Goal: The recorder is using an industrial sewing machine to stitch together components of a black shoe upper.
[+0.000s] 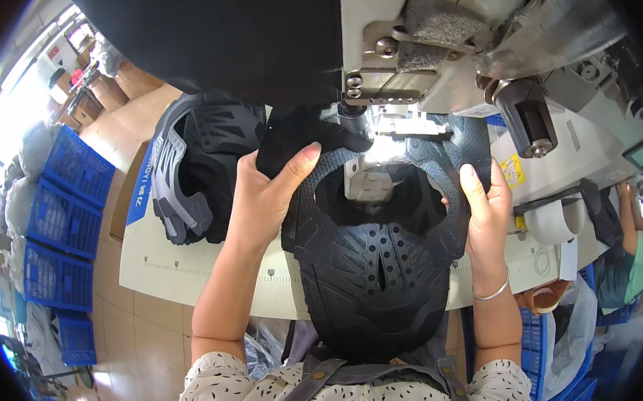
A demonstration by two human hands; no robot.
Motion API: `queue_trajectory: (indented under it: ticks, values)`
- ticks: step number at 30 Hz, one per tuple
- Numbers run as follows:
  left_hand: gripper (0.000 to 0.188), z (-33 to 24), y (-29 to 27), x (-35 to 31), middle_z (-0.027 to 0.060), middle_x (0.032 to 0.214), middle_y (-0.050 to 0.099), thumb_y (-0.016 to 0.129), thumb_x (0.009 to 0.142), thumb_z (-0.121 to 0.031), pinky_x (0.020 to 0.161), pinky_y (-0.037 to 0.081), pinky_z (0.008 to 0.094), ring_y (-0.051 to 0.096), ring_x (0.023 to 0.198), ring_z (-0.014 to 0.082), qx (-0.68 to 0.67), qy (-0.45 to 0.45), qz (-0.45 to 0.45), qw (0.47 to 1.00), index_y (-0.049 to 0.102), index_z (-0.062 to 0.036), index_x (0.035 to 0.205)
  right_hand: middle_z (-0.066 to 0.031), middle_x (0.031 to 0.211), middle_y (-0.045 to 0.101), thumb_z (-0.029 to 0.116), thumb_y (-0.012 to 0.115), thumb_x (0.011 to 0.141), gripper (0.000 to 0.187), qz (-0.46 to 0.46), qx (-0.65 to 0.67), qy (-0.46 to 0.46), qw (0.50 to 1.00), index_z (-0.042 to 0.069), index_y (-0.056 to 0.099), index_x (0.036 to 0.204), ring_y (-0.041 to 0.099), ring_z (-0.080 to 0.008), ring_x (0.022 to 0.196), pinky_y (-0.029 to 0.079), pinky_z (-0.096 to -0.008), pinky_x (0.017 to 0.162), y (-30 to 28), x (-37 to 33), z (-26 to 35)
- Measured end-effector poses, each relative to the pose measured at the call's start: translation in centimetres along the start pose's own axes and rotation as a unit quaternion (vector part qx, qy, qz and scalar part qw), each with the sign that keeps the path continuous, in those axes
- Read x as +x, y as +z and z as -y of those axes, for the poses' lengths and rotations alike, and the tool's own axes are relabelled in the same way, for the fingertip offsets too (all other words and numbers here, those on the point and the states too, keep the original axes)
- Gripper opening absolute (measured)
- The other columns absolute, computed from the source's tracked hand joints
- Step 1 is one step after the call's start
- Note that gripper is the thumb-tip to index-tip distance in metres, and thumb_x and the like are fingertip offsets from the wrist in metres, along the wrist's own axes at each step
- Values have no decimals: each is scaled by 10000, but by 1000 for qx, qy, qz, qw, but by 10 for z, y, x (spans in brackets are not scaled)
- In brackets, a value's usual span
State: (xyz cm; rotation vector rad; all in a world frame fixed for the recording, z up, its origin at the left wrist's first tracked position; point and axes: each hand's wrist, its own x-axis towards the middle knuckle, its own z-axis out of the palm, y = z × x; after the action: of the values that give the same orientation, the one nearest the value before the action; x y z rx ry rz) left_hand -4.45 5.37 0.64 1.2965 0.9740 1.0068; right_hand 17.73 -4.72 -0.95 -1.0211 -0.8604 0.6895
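The black shoe upper lies at centre under the sewing machine, whose head hides the needle and the upper's far edge at 12 o'clock. The left hand fingers pinch the upper's collar at 10 o'clock; the right hand fingers press its rim at 3 o'clock. More uppers are stacked on the desk at 9 o'clock, partly hidden.

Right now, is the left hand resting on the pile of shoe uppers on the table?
No, the left hand grips the edge of the black shoe upper under the sewing machine.
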Motion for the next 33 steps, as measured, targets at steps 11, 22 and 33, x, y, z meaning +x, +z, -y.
queue_trajectory:
  ticks: [11,22,33]
  values:
    - [296,-10,5,16,5,792,603,603,860,-242,694,414,222,491,728,78,13,201,-152,968,611,48,915,-43,836,607,226,535,875,220,97,-25,67,993,53,565,1008,564,-125,639,476,-258,573,-28,114,-61]
    - [450,-5,-102,-13,121,1074,594,619,808,-125,893,410,283,565,952,190,190,282,-269,901,492,22,1214,-56,864,614,180,529,876,212,268,3,102,958,35,561,1028,577,-127,683,476,-252,599,30,162,-120]
    - [284,34,-166,-2,92,903,615,599,809,-83,675,503,254,607,745,153,-85,70,-262,959,546,32,1063,-47,862,622,127,530,880,202,165,-235,36,957,9,570,1039,593,-107,760,472,-228,639,-39,83,-52]
